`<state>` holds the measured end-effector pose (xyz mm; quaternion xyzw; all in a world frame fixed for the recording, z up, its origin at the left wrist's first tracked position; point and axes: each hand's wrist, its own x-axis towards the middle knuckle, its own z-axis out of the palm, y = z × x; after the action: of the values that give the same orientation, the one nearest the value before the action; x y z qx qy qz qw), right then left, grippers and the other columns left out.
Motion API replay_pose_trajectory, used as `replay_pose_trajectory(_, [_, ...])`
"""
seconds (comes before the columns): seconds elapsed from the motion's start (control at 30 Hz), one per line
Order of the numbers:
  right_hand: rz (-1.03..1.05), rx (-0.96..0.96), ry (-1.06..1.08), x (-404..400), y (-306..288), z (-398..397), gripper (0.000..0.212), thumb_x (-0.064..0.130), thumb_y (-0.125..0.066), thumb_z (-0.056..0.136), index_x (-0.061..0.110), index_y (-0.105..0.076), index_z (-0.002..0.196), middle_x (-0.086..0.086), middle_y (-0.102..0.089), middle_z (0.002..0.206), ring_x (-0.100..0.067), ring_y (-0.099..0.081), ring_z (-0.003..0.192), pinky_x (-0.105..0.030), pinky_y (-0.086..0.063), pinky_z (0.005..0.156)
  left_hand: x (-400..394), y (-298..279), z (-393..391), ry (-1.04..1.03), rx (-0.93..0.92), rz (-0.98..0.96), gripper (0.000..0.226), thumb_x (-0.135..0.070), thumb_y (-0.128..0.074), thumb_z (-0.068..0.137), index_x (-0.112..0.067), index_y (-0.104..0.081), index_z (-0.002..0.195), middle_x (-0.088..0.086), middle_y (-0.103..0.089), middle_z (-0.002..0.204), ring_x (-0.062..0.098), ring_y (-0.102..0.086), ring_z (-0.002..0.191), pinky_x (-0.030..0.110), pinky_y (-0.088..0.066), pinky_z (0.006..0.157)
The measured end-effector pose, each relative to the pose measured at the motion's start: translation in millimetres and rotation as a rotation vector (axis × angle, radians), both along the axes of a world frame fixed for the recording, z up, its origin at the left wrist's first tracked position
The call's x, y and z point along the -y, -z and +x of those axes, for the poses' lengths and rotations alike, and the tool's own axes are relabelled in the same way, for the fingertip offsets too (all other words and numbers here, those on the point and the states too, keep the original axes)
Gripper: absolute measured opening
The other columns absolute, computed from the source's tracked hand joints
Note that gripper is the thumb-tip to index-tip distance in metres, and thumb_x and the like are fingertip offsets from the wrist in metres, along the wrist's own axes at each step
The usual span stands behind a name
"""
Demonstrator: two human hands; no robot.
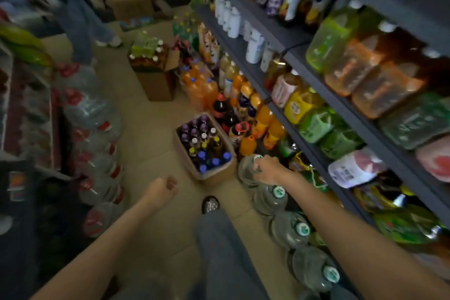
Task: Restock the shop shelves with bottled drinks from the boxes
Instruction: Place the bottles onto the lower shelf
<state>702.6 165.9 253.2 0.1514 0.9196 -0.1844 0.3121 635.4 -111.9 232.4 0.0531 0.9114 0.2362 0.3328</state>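
An open cardboard box (219,173) stands on the floor mid-aisle, filled with bottled drinks (202,139) with purple, white and blue caps. Just right of it, my right hand (266,169) grips the top of a large clear water jug (247,173) with a green-and-white cap. My left hand (162,190) hangs over the floor left of the box, fingers curled, holding nothing. The dark shop shelves (287,39) run along the right, packed with juice and soda bottles.
A row of large water jugs (289,229) lines the floor by the shelf. Red-capped water bottles (92,139) stand along the left. A second open box of bottles (153,73) sits farther down the aisle. Another person's legs (82,19) stand at the far left. My foot (210,204) is near the box.
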Motion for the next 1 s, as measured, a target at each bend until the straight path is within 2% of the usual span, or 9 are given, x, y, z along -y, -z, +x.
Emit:
replay_pose_trajectory(0.13, [-0.066,0.024,0.008,-5,55,-86,0.012,0.019,-0.055,0.087,0.012,-0.056,0.077,-0.006,-0.057,0.085,-0.026,-0.056,0.097,-0.031,-0.042,0.078,-9,27,-77,-0.072,0.021,-0.003,0.024,-0.006,-0.056,0.087,0.001,-0.055,0.111,0.018,-0.065,0.1,0.027,-0.06,0.088,0.025,-0.041,0.074])
replay_pose_trajectory(0.2, [-0.084,0.05,0.025,-7,81,-128,0.022,0.013,-0.051,0.088,0.016,-0.045,0.067,-0.003,-0.051,0.075,-0.022,-0.053,0.088,-0.026,-0.034,0.069,-18,44,-119,-0.084,0.05,-0.005,0.025,-0.005,-0.055,0.088,0.001,-0.053,0.112,0.015,-0.062,0.096,0.022,-0.055,0.083,0.023,-0.037,0.068])
replay_pose_trajectory(0.3, [-0.129,0.119,0.029,-3,123,-184,0.009,0.005,-0.046,0.09,0.003,-0.054,0.093,-0.015,-0.057,0.1,-0.028,-0.056,0.1,-0.03,-0.04,0.075,-35,74,-177,-0.053,0.1,0.001,0.026,-0.004,-0.052,0.09,0.004,-0.051,0.114,0.013,-0.057,0.094,0.018,-0.049,0.084,0.021,-0.034,0.061])
replay_pose_trajectory(0.4, [-0.201,0.16,0.075,5,174,-223,0.01,0.001,-0.045,0.091,0.003,-0.053,0.097,-0.015,-0.055,0.103,-0.033,-0.053,0.108,-0.031,-0.037,0.077,-54,116,-225,-0.1,0.147,0.069,0.017,0.001,-0.051,0.088,0.003,-0.054,0.105,0.012,-0.053,0.09,0.021,-0.051,0.084,0.023,-0.035,0.064])
replay_pose_trajectory(0.53, [-0.232,0.223,0.114,20,270,-252,0.039,0.009,-0.055,0.089,0.005,-0.048,0.128,-0.018,-0.051,0.13,-0.03,-0.049,0.119,-0.033,-0.038,0.096,-65,215,-262,-0.189,0.236,0.145,0.012,0.005,-0.052,0.085,0.0,-0.057,0.096,0.024,-0.061,0.092,0.039,-0.061,0.092,0.047,-0.049,0.086])
replay_pose_trajectory(0.63, [-0.24,0.213,0.117,32,358,-278,0.064,0.016,-0.063,0.086,0.013,-0.032,0.142,-0.016,-0.036,0.143,-0.031,-0.039,0.13,-0.033,-0.032,0.104,-62,305,-271,-0.294,0.256,0.149,0.018,0.006,-0.052,0.085,-0.012,-0.055,0.083,0.029,-0.061,0.095,0.043,-0.06,0.093,0.052,-0.048,0.084])
replay_pose_trajectory(0.7, [-0.229,0.163,0.113,42,417,-294,0.072,0.019,-0.066,0.085,0.019,-0.026,0.145,-0.013,-0.024,0.15,-0.033,-0.031,0.135,-0.039,-0.032,0.108,-57,358,-267,-0.368,0.234,0.109,0.016,0.003,-0.051,0.085,-0.013,-0.05,0.084,0.025,-0.059,0.088,0.043,-0.059,0.09,0.05,-0.048,0.08])
replay_pose_trajectory(0.8, [-0.184,0.114,0.007,55,491,-309,0.069,0.018,-0.063,0.087,0.023,-0.027,0.146,-0.01,-0.014,0.154,-0.033,-0.02,0.139,-0.042,-0.031,0.109,-44,412,-253,-0.323,0.266,0.063,0.025,0.002,-0.052,0.085,-0.002,-0.049,0.109,0.018,-0.055,0.091,0.034,-0.059,0.09,0.041,-0.046,0.08])
replay_pose_trajectory(1.0, [-0.063,-0.029,-0.258,58,539,-329,0.043,0.009,-0.063,0.083,0.013,-0.049,0.124,-0.01,-0.032,0.131,-0.031,-0.033,0.121,-0.039,-0.04,0.092,-16,456,-263,-0.254,0.27,0.019,0.033,-0.001,-0.053,0.086,-0.002,-0.045,0.118,0.01,-0.055,0.103,0.02,-0.05,0.082,0.029,-0.041,0.075])
